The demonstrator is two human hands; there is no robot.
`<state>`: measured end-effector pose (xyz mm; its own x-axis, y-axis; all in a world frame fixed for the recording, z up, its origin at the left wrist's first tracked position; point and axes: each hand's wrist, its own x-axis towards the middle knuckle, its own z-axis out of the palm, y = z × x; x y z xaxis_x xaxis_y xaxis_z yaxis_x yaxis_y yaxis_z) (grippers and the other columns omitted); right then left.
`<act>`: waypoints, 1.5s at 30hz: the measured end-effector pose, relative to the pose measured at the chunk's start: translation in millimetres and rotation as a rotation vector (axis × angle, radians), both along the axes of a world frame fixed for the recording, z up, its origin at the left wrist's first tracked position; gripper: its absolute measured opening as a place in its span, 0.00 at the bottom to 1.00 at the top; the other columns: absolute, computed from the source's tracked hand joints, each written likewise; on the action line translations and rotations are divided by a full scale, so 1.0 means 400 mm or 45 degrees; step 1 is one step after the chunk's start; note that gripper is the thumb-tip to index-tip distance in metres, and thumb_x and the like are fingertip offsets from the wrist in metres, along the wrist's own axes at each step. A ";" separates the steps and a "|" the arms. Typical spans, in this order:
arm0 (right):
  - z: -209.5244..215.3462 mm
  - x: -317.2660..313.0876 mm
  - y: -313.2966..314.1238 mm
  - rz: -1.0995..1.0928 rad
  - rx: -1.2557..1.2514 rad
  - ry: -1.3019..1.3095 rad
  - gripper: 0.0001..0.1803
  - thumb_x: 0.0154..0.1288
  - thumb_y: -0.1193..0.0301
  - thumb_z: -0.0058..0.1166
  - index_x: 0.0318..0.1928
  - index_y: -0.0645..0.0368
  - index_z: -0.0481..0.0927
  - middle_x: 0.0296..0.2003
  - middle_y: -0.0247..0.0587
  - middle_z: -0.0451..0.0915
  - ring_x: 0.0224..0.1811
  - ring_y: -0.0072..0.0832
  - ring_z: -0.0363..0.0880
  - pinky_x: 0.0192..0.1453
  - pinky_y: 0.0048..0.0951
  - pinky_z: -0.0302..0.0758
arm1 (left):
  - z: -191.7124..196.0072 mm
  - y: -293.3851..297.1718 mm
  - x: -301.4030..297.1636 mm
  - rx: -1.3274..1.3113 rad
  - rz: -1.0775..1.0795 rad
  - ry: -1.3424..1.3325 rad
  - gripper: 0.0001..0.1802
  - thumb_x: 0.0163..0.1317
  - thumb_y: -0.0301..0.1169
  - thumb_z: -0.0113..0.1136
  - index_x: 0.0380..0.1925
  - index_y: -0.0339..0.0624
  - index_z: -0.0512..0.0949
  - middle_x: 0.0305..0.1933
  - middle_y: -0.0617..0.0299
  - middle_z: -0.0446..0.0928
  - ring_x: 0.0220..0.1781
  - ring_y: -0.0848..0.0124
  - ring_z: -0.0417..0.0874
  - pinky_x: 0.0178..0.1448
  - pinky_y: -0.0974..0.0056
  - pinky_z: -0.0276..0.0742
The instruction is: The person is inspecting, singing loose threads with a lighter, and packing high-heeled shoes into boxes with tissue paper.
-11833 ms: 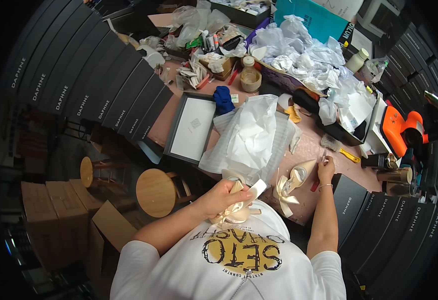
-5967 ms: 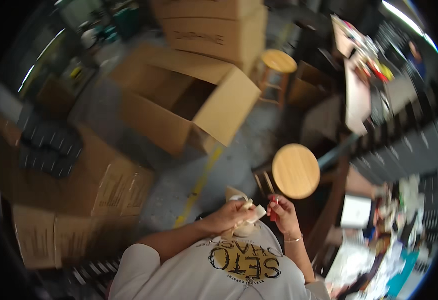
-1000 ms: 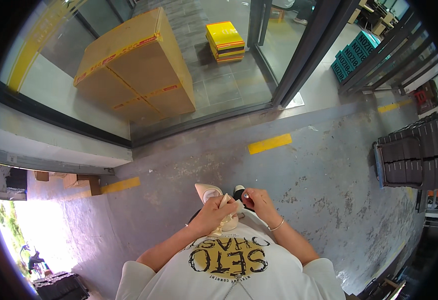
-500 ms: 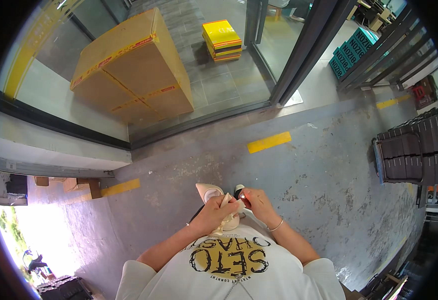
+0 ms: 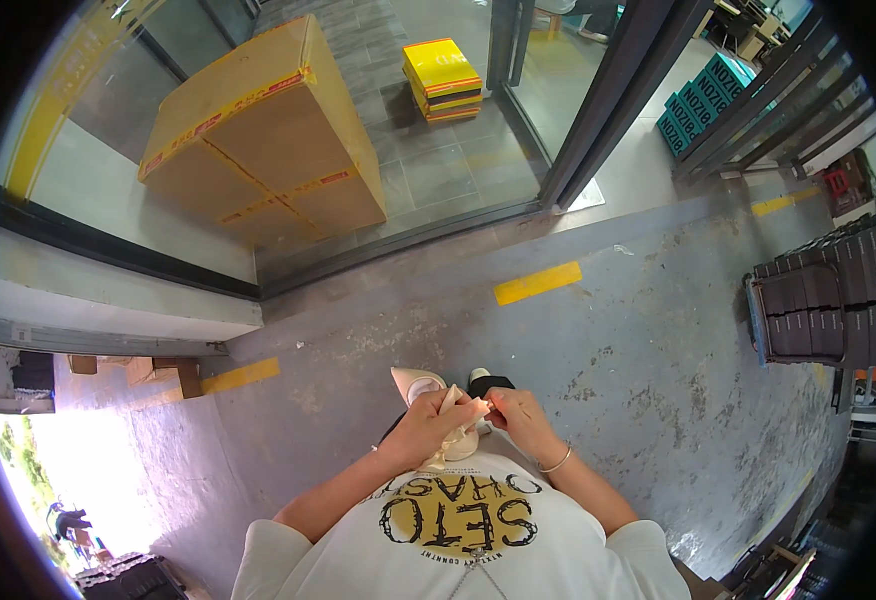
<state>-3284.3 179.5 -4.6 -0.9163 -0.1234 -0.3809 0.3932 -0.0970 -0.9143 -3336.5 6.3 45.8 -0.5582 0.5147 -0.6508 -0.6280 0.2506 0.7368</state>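
Close to my waist, my left hand (image 5: 425,425) is closed around a pale beige pointed-toe shoe (image 5: 404,380), whose toe sticks out past my knuckles to the far left. Cream, soft-looking parts (image 5: 461,446) show beneath and between my fingers; whether they belong to the same shoe I cannot tell. My right hand (image 5: 521,418) is closed, its fingertips pinching at the end of a cream strip-like part (image 5: 479,406) beside the left fingers. What exactly lies in that pinch is too small to make out.
Ahead is a glass wall with a dark frame (image 5: 548,190). Behind it stand a large cardboard box (image 5: 288,150) and a yellow stack of boxes (image 5: 443,75). Teal boxes (image 5: 703,105) stand far right. Stacked dark crates (image 5: 808,310) are at right. Yellow dashes (image 5: 538,283) mark the grey floor.
My right hand has shifted slightly, its fingertips now closer to the cream strip by the left hand. The left hand and the shoe stay nearly still.
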 end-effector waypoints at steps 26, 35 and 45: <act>-0.084 -0.026 -0.101 2.033 -0.341 -0.368 0.36 0.50 0.67 0.68 0.60 0.59 0.68 0.44 0.32 0.76 0.37 0.12 0.65 0.43 0.18 0.67 | -0.032 0.023 0.533 0.371 1.891 -0.023 0.30 0.70 0.50 0.38 0.65 0.42 0.58 0.56 0.55 0.69 0.58 0.67 0.70 0.63 0.63 0.65; -0.079 0.390 -0.268 2.431 -0.042 -0.231 0.30 0.54 0.75 0.64 0.58 0.64 0.68 0.31 0.28 0.75 0.29 0.12 0.69 0.31 0.15 0.68 | -0.176 0.217 1.177 -0.288 2.655 0.182 0.25 0.69 0.46 0.45 0.55 0.38 0.70 0.56 0.57 0.72 0.58 0.70 0.71 0.63 0.65 0.64; -0.021 1.245 -0.553 2.746 -0.510 0.359 0.21 0.54 0.75 0.64 0.49 0.61 0.74 0.27 0.24 0.74 0.26 0.09 0.65 0.30 0.14 0.66 | -0.043 0.270 1.761 -0.737 3.429 0.707 0.17 0.68 0.38 0.51 0.46 0.36 0.74 0.42 0.64 0.76 0.45 0.77 0.75 0.51 0.70 0.71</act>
<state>-2786.3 -41.7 -13.0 0.6694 -0.7429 -0.0055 0.0296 0.0341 -0.9990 -2632.1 114.3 28.4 0.4886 -0.8608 -0.1423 0.2083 -0.0434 0.9771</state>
